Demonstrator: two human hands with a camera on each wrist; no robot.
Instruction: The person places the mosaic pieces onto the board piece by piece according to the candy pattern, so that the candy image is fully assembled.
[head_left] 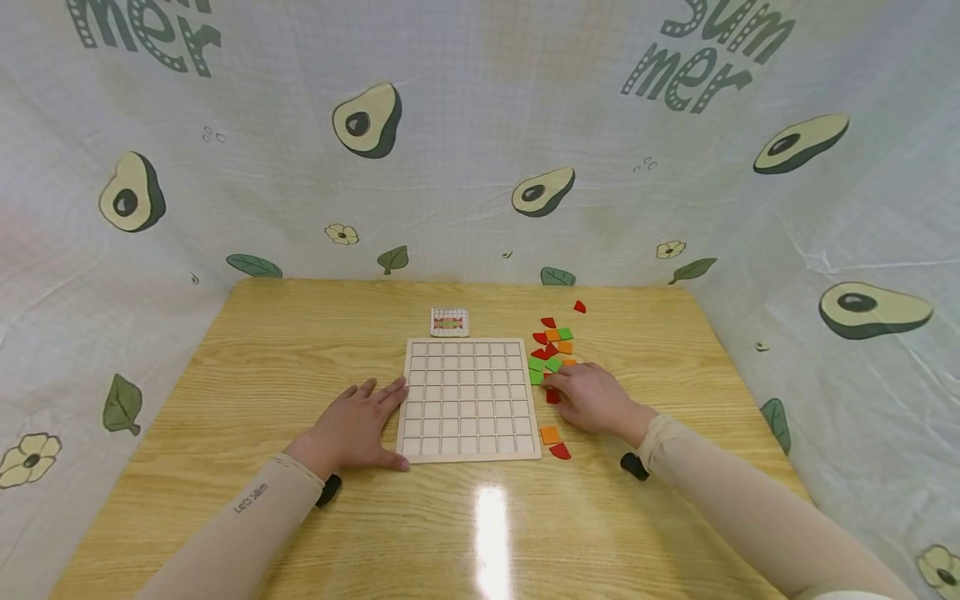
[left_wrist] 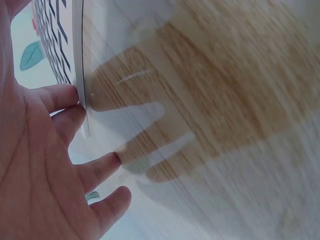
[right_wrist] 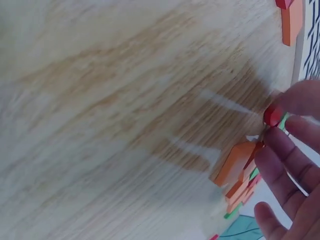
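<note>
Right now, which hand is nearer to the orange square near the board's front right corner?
Right. The right hand is just beyond the orange square; the left hand is across the board, touching its left edge.

Wood-grain table (head_left: pixel 300 325) is showing glare (head_left: pixel 492 533) along its near part. Gridded board (head_left: pixel 468 400) is lying flat mid-table. Small patterned card (head_left: pixel 449 323) is sitting just beyond the board's far edge. Red wedges (head_left: pixel 549 322), orange tiles (head_left: pixel 566 347) and green tiles (head_left: pixel 566 333) are lying scattered off the board's right side. One orange tile and one red wedge are sitting nearer, apart.
</note>
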